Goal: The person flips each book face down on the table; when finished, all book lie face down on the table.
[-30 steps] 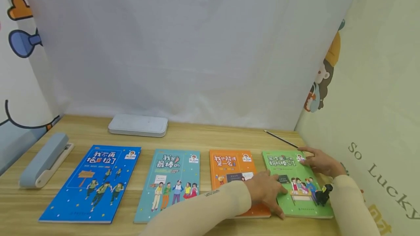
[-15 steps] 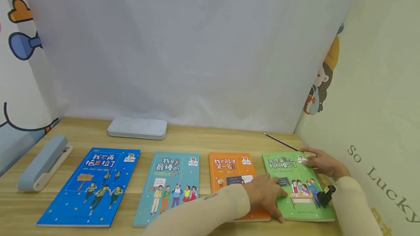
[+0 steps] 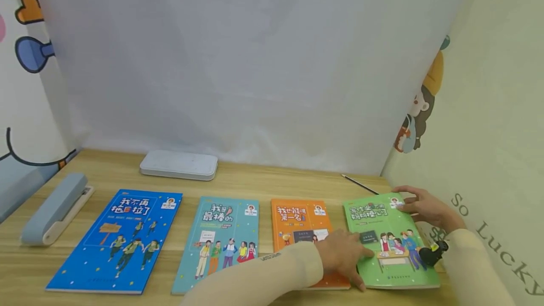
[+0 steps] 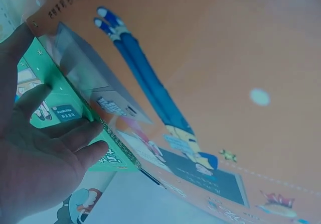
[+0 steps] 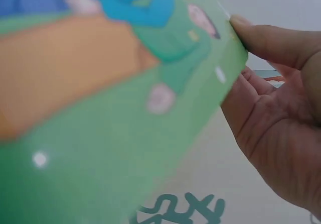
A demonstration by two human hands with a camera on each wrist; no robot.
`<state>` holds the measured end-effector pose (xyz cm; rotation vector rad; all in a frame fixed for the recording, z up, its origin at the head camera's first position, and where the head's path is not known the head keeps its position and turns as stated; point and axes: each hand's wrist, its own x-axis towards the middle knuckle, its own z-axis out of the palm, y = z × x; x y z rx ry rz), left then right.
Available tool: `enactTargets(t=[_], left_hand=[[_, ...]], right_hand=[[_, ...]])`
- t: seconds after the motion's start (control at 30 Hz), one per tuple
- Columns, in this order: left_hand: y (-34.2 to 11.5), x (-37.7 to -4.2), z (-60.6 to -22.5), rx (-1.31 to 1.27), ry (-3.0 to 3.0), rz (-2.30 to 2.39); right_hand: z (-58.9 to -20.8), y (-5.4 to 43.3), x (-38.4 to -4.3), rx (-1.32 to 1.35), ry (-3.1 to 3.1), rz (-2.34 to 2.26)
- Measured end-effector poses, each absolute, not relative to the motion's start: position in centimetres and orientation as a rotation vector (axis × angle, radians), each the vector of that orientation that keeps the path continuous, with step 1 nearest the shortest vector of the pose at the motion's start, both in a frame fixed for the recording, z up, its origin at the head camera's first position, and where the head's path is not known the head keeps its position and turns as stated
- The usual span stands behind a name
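My right hand (image 3: 431,209) pinches the upper right edge of a green book (image 3: 376,223); the right wrist view puts the thumb on the cover (image 5: 195,98) and the other fingers beyond the edge. In the head view this book sits slightly turned, its right side seeming raised. Across the lower right of an orange book (image 3: 293,218) lies my left hand (image 3: 342,251), fingers spread and relaxed, their tips touching the green book's left edge. The left wrist view has the orange cover (image 4: 225,108) close up beside that hand.
A teal book (image 3: 227,235) and a blue book (image 3: 116,244) lie to the left. A stapler (image 3: 57,209) stands at the far left, a pale flat case (image 3: 178,164) at the back. Behind the green book is a pencil (image 3: 359,183), near the right wall (image 3: 488,131).
The green book has shifted a little right and turned slightly, its right side coming up with my right hand, which has moved right. My left hand has stayed nearly in place.
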<state>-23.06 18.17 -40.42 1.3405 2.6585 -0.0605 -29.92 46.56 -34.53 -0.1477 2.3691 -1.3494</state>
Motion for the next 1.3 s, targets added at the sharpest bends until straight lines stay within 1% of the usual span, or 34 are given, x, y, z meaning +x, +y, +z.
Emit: enactTargets(t=[0.2,0.43,0.8,1.3], left_hand=[[17.9,-22.7,-40.1,1.369,2.692,-0.120],[17.5,-22.6,-39.9,1.329,2.696,-0.013],[16.8,-22.9,-39.2,1.370,2.691,0.081],[15.9,-22.5,-38.9,1.318,2.728,0.230]], right_hand=[[-33.3,46.3,-29.4,-0.188,2.378,-1.363],[-31.3,45.4,-29.1,-0.227,2.420,-1.342],[-28.5,42.8,-28.1,-0.208,2.517,-1.291],[-26.5,41.4,-27.2,-0.231,2.613,-1.290]])
